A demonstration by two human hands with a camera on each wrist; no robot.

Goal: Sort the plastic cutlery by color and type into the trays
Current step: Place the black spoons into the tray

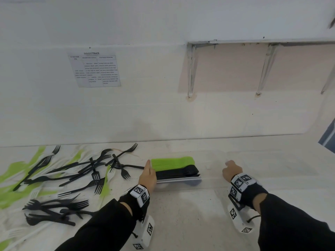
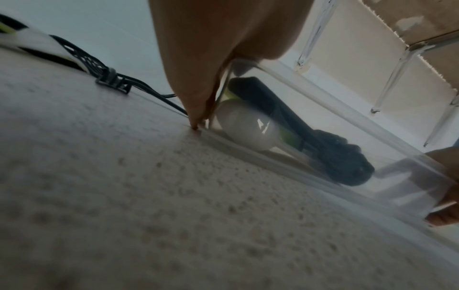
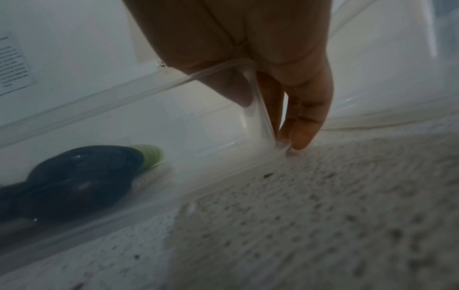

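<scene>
A clear tray (image 1: 178,180) lies on the white tabletop, holding stacked green spoons (image 1: 172,163), black spoons (image 1: 177,172) and, in the left wrist view, a white spoon (image 2: 246,129). My left hand (image 1: 147,175) is at the tray's left end, fingers pointing down its outside wall (image 2: 198,88) and thumb over the rim. At the tray's right end, my right hand (image 1: 231,171) pinches the wall with the thumb inside and the fingers (image 3: 301,125) outside. Loose black forks (image 1: 81,171) lie tangled on the left among green and white pieces.
A second clear tray (image 1: 272,163) shows faintly just right of my right hand. A white wall rises close behind, with a printed sheet (image 1: 95,69) and shelf brackets (image 1: 191,69). Bare speckled tabletop (image 1: 190,214) lies between my forearms.
</scene>
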